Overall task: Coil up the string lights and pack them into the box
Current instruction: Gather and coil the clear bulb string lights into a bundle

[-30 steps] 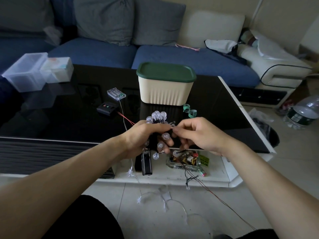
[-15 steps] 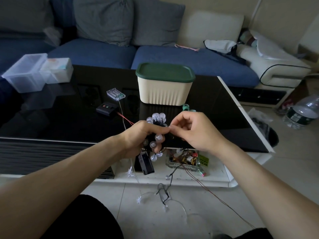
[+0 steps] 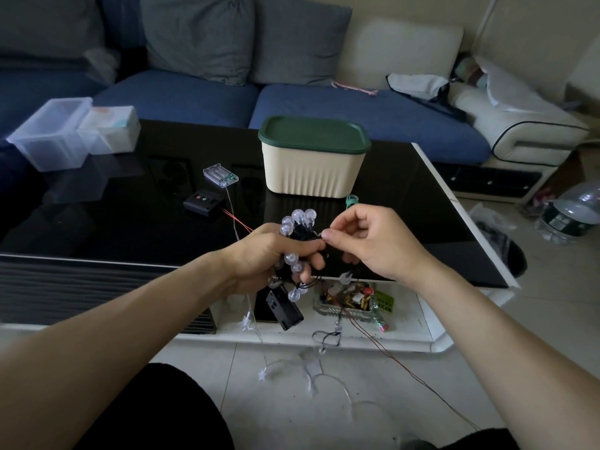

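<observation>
— Head view: what are the hands doing?

— The left hand [image 3: 276,254] has its fingers curled round a coiled bundle of string lights [image 3: 298,245], round clear bulbs sticking out above and below the fist. The right hand [image 3: 367,241] pinches the black wire of that bundle between thumb and forefinger, right against the left fingertips.

— Where is that relative to the box?

— The cream box [image 3: 311,170] with its green lid [image 3: 313,134] on stands on the black table [image 3: 130,222]; the hands are in front of it, at the near table edge, close to the box but not touching it. A green tie [image 3: 350,200] lies just at the box's front right corner.

— Anything hanging loose?

— A black battery case [image 3: 285,308] dangles below the left hand, and more black wire with a bulb or two trails lower, towards the floor (the far end is too small to follow). A thin red wire [image 3: 406,371] also runs down across the floor.

— And left of the box?

— A clear battery holder [image 3: 220,175] and a black switch unit [image 3: 203,202] lie on the table, both well apart from the box. Farther left stand two clear plastic tubs [image 3: 61,138]. Behind the box is a blue sofa [image 3: 357,115].
</observation>
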The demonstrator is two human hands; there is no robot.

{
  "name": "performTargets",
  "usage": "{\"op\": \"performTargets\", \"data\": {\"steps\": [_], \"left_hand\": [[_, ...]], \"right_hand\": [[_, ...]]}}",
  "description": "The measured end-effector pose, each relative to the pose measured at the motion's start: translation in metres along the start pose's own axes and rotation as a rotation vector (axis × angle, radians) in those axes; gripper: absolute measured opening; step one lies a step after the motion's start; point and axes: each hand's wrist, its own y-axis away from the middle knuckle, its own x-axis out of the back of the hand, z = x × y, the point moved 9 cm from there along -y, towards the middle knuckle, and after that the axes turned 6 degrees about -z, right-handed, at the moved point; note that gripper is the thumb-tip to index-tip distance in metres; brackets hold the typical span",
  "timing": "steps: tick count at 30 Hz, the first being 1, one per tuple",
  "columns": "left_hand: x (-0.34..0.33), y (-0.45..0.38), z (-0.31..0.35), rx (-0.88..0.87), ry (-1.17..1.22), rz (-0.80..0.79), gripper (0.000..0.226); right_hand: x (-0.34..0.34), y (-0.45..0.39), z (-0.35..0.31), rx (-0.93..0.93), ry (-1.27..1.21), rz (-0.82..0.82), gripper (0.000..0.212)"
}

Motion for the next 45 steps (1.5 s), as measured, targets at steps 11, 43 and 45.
{"op": "performTargets", "data": {"steps": [11,43,45], "left_hand": [[0.007,0.000,0.009,-0.073,0.267,0.058,0.019],[-0.026,0.005,-0.026,0.251,0.125,-0.186,0.033],[-0.030,0.008,-0.024,0.276,0.128,-0.231,0.039]], "right_hand": [[0.010,0.010,0.044,-0.287,-0.003,-0.268,0.056],[-0.024,0.011,-0.039,0.142,0.492,-0.163,0.032],[-0.016,0.007,-0.029,0.096,0.506,-0.112,0.046]]}}
